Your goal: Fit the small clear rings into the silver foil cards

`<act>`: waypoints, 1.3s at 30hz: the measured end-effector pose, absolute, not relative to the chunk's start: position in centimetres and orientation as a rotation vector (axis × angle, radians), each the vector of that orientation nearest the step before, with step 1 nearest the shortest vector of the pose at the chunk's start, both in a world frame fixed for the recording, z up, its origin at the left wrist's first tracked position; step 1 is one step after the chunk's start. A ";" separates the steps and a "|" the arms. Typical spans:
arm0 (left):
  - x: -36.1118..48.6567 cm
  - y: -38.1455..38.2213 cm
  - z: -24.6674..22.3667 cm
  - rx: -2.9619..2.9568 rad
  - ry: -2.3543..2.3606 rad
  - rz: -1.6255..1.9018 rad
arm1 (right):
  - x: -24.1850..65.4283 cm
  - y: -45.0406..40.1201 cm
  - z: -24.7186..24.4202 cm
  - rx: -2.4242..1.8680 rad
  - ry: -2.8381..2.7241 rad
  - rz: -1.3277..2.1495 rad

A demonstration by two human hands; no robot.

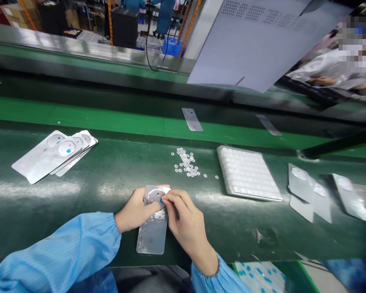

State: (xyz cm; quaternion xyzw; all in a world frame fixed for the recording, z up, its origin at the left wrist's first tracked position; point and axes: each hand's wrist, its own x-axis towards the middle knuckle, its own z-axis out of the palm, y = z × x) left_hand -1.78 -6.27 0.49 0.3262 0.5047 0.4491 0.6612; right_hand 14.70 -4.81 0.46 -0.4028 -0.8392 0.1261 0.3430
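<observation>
green worktop spans the view. nearest, a silvery plate lies under both hands: the left hand is curled round its upper end, thumb across the face; the right hand bends its fingertips to a blue spot, whether closed on it i cannot tell. the step seems to be fine work at that spot, calling for a steady left grip and a careful pinch. beyond are small clear rings.

Glare across tabletop; right-edge blur

L hand holds silver panel, R hand at its far end, sm. discs nearby on grn bench.
</observation>
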 end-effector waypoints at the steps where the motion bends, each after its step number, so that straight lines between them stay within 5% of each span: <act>1: -1.8 -6.3 0.5 0.719 1.139 1.021 | 14.7 -4.8 0.4 -1.055 -2.175 0.350; 13: -1.6 -6.0 0.0 0.523 1.096 1.068 | 14.8 -5.1 0.3 -1.060 -1.838 0.780; 29: -1.7 -6.2 0.3 0.683 1.104 1.030 | 15.0 -4.8 -0.1 -1.080 -2.142 0.306; 39: -1.5 -6.0 0.9 0.645 1.112 1.070 | 15.4 -4.7 0.2 -1.126 -1.891 0.681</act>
